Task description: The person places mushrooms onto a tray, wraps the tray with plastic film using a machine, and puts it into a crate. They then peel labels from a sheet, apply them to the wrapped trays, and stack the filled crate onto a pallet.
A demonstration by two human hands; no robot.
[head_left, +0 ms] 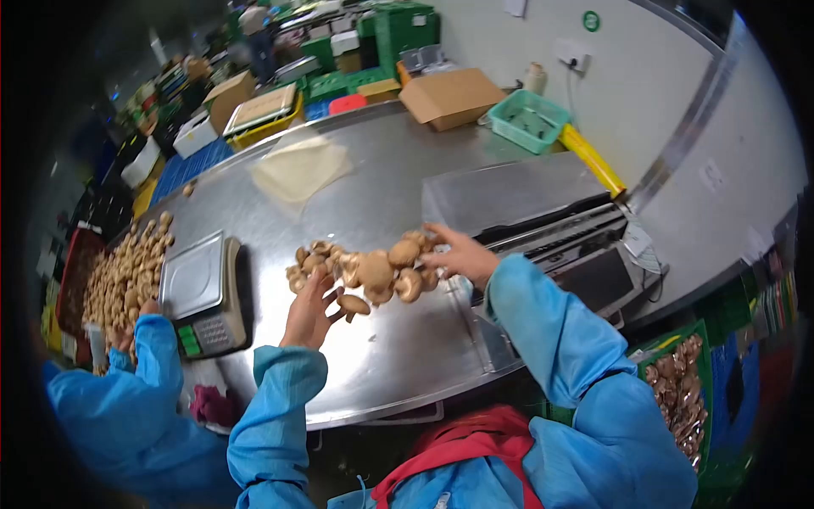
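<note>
A cluster of brown shiitake mushrooms (375, 271) sits over the steel table (365, 356) between my two hands. My left hand (310, 312) is at the near left side of the cluster, fingers apart, with the fingertips right at a single mushroom (354, 304). On the opposite side, my right hand (460, 257) has its fingers curled round mushrooms (405, 252) at the right end; part of its grip is hidden behind them. More mushrooms (312, 254) lie just beyond my left hand.
Left of me stands a digital scale (203, 293), beside a co-worker's hand (127, 339) at a large mushroom pile (127, 276). A wrapping machine (560, 246) occupies the right. Farther back are a translucent sheet (301, 170), a cardboard box (454, 95) and a green basket (527, 120).
</note>
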